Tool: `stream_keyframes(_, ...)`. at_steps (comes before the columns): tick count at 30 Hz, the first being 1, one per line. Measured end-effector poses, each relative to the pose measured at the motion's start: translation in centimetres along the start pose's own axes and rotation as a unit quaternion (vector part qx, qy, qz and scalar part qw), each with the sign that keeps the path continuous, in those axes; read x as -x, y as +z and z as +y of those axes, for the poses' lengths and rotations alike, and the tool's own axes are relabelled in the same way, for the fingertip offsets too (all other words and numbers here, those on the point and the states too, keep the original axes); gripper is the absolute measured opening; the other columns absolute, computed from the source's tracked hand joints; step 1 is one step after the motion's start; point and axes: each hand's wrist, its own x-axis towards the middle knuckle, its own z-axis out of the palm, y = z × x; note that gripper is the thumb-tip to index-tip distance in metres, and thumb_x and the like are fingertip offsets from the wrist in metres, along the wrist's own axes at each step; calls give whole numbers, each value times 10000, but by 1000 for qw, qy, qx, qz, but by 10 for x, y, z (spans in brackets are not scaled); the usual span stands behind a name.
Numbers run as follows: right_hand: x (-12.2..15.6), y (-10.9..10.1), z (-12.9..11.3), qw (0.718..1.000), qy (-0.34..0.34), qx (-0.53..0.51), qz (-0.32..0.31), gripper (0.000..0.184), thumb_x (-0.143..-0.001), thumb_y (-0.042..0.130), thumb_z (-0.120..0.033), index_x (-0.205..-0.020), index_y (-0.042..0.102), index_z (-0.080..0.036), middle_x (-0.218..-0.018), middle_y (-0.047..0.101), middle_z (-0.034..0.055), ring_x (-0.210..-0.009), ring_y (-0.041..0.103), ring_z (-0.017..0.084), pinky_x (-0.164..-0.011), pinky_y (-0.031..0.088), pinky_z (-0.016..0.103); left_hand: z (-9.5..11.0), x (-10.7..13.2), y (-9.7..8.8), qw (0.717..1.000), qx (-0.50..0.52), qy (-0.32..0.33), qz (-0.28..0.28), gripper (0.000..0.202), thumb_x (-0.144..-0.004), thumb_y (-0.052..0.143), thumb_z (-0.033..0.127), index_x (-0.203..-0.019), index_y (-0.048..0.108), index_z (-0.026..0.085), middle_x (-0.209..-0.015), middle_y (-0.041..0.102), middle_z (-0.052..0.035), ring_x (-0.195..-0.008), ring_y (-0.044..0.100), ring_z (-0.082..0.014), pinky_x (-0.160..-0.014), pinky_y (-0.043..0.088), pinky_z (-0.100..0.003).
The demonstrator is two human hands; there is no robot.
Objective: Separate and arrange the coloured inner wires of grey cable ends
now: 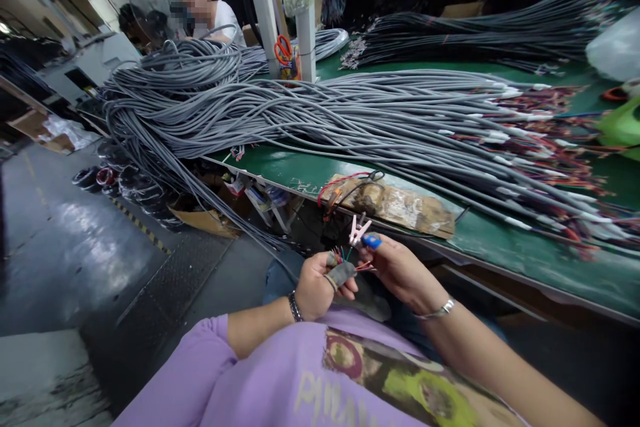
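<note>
The fingers of the left hand (316,287) were closed together on a small spray of thin coloured wires (347,255), with grey coverings (341,275) over the thumb and a fingertip. The wires lay between the two hands, above the person's lap, in front of the worktop's near edge. Opposite, the right hand (400,270) had its thumb, capped in blue tape (372,241), bent in toward its fingers; whether these were clamped on the wires or only beside them could not be told. A pale pink clip (359,232) stood in a V just beyond the right fingertips, its lower end hidden. A dark bracelet (295,307) circled the left wrist, a silver band (443,310) the right.

Past the hands, a taped cardboard pad (400,209) lay along the edge of the green worktop (310,170), red and black leads looped at its left end. Behind it stretched a thick bundle of grey cables (300,107), white sleeves and bared coloured wire ends at the right, some lengths hanging off the left side. Orange-handled scissors (283,50) hung by a white post (263,7). Farther back were darker cables (475,33) and a person in white (227,20) near a fan (150,7).
</note>
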Motion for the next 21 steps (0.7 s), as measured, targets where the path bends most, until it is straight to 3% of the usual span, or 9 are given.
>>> stream_keyframes(4, -6, 4, -5, 998, 32, -36, -29, 351, -769, 679, -536, -752, 676, -185, -656, 624, 30, -569, 545, 140, -570, 488, 278, 4, -3, 5, 999, 35, 5, 27, 443, -673, 702, 569, -710, 556, 153, -561, 634, -14, -404, 546, -90, -388, 338, -178)
stream_keyframes(8, -8, 14, -8, 1000, -4, 1, -28, 443, -715, 691, -618, -693, 681, -175, -595, 589, 15, -555, 513, 131, -541, 448, 255, 10, -8, 11, 998, 49, 9, 34, 426, -664, 710, 547, -713, 556, 153, -549, 626, -4, -388, 535, -83, -379, 314, -174)
stream_keyframes(17, -14, 20, -7, 995, 15, -96, -34, 359, -694, 755, -530, -666, 642, -190, -606, 614, 6, -522, 527, 148, -525, 445, 289, 7, -16, 14, 999, 27, -16, 24, 403, -666, 707, 526, -724, 567, 152, -537, 612, 5, -387, 529, -79, -381, 300, -172)
stream_keyframes(21, -15, 24, -4, 995, 14, -95, -33, 383, -697, 730, -573, -733, 657, -199, -644, 648, 26, -589, 594, 193, -548, 470, 313, 3, -17, 13, 999, 24, -20, 24, 407, -672, 705, 531, -738, 569, 154, -534, 611, 8, -384, 527, -79, -378, 310, -174)
